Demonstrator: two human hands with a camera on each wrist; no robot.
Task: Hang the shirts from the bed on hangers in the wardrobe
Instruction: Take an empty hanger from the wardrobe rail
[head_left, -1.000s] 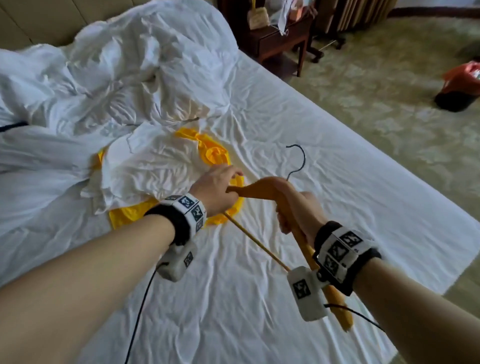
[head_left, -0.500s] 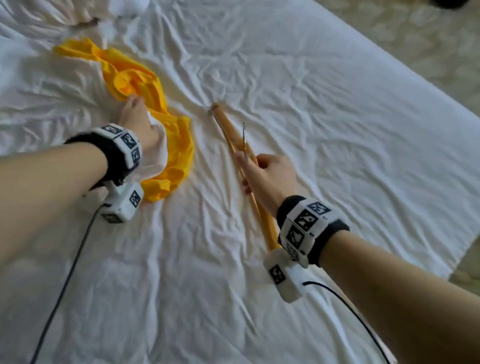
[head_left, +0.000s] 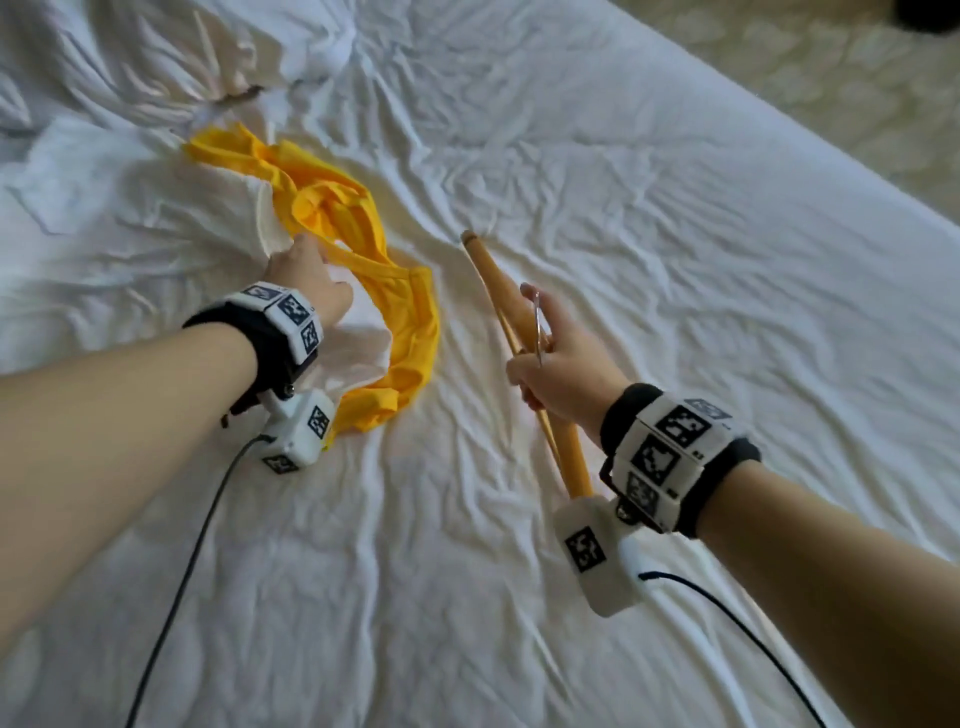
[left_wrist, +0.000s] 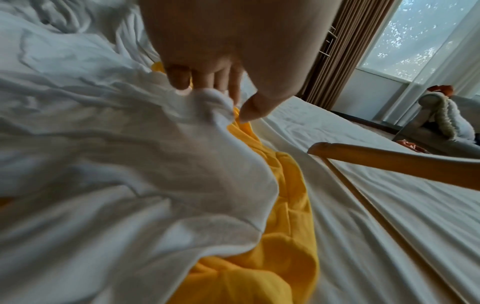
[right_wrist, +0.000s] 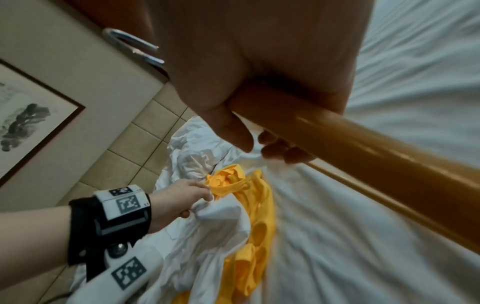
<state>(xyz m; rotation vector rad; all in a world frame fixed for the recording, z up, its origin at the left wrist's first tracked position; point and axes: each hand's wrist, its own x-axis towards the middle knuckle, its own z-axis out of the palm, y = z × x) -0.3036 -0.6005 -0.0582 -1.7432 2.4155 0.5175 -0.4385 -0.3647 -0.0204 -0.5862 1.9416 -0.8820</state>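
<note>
White rumpled bed sheet (head_left: 649, 218) fills the scene, with a yellow shirt (head_left: 400, 312) lying under a white shirt (head_left: 156, 228). Left hand (head_left: 311, 275) pinches the white shirt's edge, while right hand (head_left: 563, 369) grips the wooden hanger (head_left: 498, 280) above the sheet, just right of the shirts.

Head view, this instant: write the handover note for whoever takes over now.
Left hand: pinches the edge of the white shirt, which lies over the yellow shirt on the bed.
Right hand: grips the wooden hanger at its middle, held just beside the shirts, metal hook sticking up.
Done: hanger brought to the bed.
Left: slip the hanger into the white shirt, hang it in the wardrobe (not in view), then do the yellow one.
</note>
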